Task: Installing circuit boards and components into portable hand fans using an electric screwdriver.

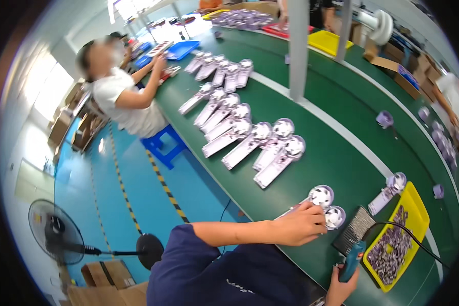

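Note:
At the bench edge, my left hand (301, 225) rests with curled fingers on a pale lilac handheld fan body, hiding most of its handle. The round head (334, 218) of that fan body, with a white fan wheel inside, shows beside my fingers. Another white wheel in a lilac ring (321, 196) lies just beyond, touching or close to it. My right hand (339, 289) is wrapped round a teal electric screwdriver (353, 261) with a black cable. Its tip is near a dark block (356, 230) whose top is covered with small metallic pieces, seemingly screws.
A yellow tray (419, 210) of small purplish parts stands to the right, with one fan body (385, 194) beside it. Rows of similar fan bodies (279, 159) lie farther along the green bench (336, 158). A white post (298, 51) rises there. A co-worker (125, 94) sits at far left.

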A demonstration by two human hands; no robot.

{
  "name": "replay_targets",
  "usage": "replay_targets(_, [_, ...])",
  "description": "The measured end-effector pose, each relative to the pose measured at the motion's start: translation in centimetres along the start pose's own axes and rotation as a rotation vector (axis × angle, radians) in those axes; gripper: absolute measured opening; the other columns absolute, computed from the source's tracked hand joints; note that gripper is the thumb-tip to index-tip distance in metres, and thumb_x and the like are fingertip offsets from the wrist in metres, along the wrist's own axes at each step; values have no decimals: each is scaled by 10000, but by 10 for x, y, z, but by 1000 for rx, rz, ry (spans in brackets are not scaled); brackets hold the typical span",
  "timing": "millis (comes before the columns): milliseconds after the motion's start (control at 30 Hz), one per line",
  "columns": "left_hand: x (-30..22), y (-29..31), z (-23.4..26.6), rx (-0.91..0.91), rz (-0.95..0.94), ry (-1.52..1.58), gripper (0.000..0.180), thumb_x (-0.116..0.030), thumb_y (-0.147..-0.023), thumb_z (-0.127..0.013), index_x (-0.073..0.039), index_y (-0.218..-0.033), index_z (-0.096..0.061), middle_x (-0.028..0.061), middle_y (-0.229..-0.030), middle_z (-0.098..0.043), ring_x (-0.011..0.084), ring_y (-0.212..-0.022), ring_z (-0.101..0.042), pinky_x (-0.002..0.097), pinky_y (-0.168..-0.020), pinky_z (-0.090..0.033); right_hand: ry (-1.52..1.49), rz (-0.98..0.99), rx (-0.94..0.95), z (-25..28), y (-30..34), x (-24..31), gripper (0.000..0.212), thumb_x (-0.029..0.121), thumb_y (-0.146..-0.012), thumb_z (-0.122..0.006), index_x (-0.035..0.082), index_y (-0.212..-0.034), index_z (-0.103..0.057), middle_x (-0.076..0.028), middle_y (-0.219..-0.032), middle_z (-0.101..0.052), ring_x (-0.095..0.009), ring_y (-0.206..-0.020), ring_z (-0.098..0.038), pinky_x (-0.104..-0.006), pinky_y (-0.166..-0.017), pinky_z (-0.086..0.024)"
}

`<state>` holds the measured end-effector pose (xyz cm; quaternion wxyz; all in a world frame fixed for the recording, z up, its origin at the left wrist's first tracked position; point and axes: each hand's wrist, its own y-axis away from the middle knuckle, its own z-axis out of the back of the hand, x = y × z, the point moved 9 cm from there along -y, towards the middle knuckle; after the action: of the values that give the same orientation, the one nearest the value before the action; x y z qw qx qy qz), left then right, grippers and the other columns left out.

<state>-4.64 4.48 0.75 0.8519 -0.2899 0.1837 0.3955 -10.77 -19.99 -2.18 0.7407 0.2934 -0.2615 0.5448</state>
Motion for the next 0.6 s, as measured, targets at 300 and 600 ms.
replay_targets(300, [-3, 1, -2, -196, 83, 17, 82, -158, -868, -716, -89, -912, -706, 8, -935, -622, 208, -1031, -553, 388, -895, -407, -30, -39, 54, 0, -5, 15, 314, 137, -872, -788, -31, -1107, -665, -132, -998, -728, -260, -941, -683, -383, -901, -502])
replay_targets(600, [0, 8, 18, -274, 96, 11, 108, -106, -812, -693, -64, -911, -701, 78, -917, -633, 295, -876, -593, 434, -748, -470, -125, 76, -57, -5, -2, -5, 323, 56, -845, -772, -1, -1128, -628, -64, -868, -711, -156, -794, -668, -325, -774, -532])
